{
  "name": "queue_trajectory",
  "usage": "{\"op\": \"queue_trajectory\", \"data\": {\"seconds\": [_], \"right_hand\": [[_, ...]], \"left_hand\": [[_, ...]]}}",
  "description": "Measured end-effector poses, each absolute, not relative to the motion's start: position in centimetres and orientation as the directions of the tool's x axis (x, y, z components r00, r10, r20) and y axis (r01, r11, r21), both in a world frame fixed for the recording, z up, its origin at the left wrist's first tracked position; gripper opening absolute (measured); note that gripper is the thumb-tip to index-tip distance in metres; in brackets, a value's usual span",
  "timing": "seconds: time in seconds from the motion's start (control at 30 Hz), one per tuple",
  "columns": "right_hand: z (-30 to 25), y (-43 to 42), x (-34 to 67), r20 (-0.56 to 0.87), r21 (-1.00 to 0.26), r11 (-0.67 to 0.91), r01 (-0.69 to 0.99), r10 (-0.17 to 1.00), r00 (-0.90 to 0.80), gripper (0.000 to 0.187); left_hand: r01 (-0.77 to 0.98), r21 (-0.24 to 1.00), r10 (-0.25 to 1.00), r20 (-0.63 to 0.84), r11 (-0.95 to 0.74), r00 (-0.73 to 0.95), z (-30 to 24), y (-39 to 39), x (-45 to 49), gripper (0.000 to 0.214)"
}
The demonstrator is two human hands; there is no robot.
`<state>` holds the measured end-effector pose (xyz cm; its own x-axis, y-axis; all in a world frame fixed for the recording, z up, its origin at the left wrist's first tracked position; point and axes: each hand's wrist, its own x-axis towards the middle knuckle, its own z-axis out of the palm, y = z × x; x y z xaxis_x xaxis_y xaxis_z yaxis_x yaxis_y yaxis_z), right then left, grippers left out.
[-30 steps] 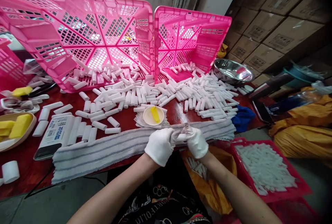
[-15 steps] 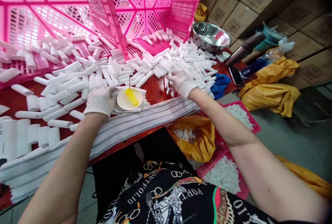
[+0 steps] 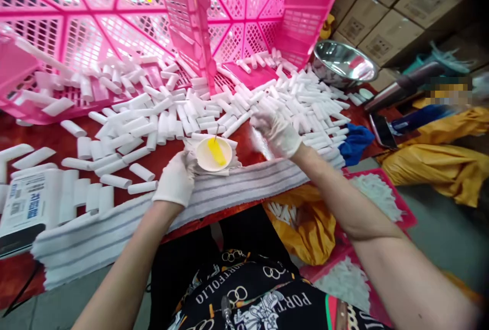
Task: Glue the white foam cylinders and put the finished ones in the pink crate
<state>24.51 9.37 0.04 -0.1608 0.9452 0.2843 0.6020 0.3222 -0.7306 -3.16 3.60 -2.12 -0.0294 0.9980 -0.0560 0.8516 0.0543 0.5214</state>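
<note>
My left hand point(image 3: 174, 179), in a white glove, rests on the striped towel point(image 3: 126, 223) with its fingers curled against the rim of a small white dish point(image 3: 203, 161). That dish holds yellow paste and a thin stick. My right hand point(image 3: 278, 130), also gloved, hovers just above the near edge of a big pile of white tubes point(image 3: 305, 106) on the red table. Its fingers are curled around a white tube point(image 3: 262, 142), which is smeared by motion.
Two pink crates point(image 3: 114, 24) lie tipped on their sides behind the tubes. At the right are a steel bowl point(image 3: 344, 63), a blue cloth point(image 3: 356, 142) and a phone point(image 3: 382, 131). Below the table edge sit a yellow bag point(image 3: 309, 228) and a red tray point(image 3: 397, 208) of white pieces.
My hands, together over the towel a second ago, parted: the left went to the dish, the right reached into the tubes. Since then the right hand has drawn back with a tube.
</note>
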Motion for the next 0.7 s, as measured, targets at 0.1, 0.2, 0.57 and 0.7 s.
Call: {"op": "queue_trajectory", "data": {"seconds": [0.1,0.2,0.57,0.7], "right_hand": [[-0.6,7.5,21.5,0.148,-0.853,0.278,0.442,0.941,-0.306,0.035],[-1.6,7.0,19.3,0.05,-0.916,0.19,0.353,0.928,-0.37,0.038],[-3.0,9.2,17.8,-0.016,-0.899,0.092,0.429,0.97,-0.241,0.034],[-3.9,8.9,18.0,0.043,-0.901,0.143,0.409,0.969,-0.245,0.034]], "left_hand": [[0.84,0.542,0.999,-0.046,0.028,-0.004,-2.8,4.7,-3.5,0.047],[0.829,0.56,0.999,-0.036,0.003,0.02,-2.9,5.3,-3.9,0.046],[0.79,0.612,0.996,-0.088,0.03,0.03,-2.6,5.4,-4.4,0.047],[0.79,0.612,0.996,-0.093,0.042,0.019,-2.7,5.5,-4.3,0.047]]}}
